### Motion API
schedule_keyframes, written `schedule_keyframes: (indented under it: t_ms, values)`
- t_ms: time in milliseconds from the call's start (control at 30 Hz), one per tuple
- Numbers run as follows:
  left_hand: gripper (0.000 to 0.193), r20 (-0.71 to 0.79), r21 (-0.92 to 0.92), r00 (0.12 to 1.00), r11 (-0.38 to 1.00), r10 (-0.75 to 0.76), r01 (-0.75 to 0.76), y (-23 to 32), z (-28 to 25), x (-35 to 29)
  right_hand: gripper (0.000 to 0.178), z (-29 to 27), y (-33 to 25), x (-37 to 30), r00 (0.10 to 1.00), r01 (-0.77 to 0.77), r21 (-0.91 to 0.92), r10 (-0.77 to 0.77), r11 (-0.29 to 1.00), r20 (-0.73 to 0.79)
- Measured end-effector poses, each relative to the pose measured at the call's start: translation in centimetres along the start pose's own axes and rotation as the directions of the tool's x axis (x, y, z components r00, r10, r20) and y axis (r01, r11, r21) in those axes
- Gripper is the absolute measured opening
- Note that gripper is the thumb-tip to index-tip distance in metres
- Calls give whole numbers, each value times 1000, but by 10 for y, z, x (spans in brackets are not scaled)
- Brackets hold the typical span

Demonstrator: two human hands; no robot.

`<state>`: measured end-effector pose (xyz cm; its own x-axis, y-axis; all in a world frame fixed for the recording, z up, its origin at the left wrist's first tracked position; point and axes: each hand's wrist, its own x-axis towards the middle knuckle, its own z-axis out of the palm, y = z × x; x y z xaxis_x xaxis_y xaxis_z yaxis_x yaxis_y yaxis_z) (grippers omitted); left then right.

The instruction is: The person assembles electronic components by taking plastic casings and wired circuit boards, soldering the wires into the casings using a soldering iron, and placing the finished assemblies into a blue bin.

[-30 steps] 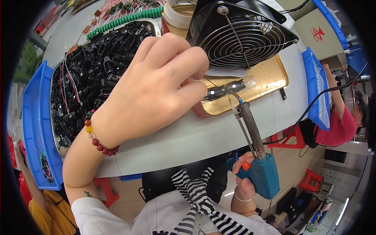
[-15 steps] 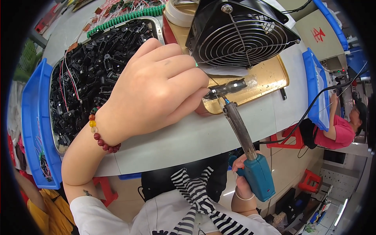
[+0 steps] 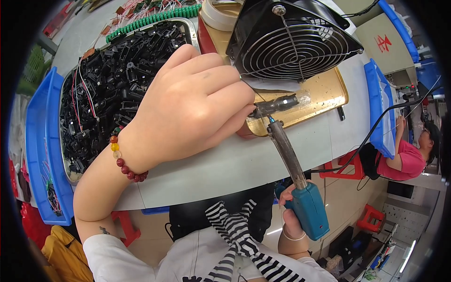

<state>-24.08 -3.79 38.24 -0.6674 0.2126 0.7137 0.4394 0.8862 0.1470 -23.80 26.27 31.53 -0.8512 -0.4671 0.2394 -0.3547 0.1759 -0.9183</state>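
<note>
Left to right: bin; tray of black parts; left hand, fingers pinching a small dark part on the brass plate; right hand gripping the soldering iron, tip touching the part; fan.

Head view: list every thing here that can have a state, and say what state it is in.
Left hand: closed on small black part.
Right hand: gripping teal-handled soldering iron, tip at the part.
Black metal fan: tilted, spin unclear.
Steel tray: full of black parts.
</note>
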Motion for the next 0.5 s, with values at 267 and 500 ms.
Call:
schedule_keyframes:
  t_ms: [267,500]
  values:
    - [16,16,14,1000,1000,-6,6,0,1,-1,31,8,-17,11,1000,-3,38,4,999,-20]
    - [16,41,30,999,1000,-2,1,0,2,-2,33,10,-18,12,999,-17,74,20,997,-40]
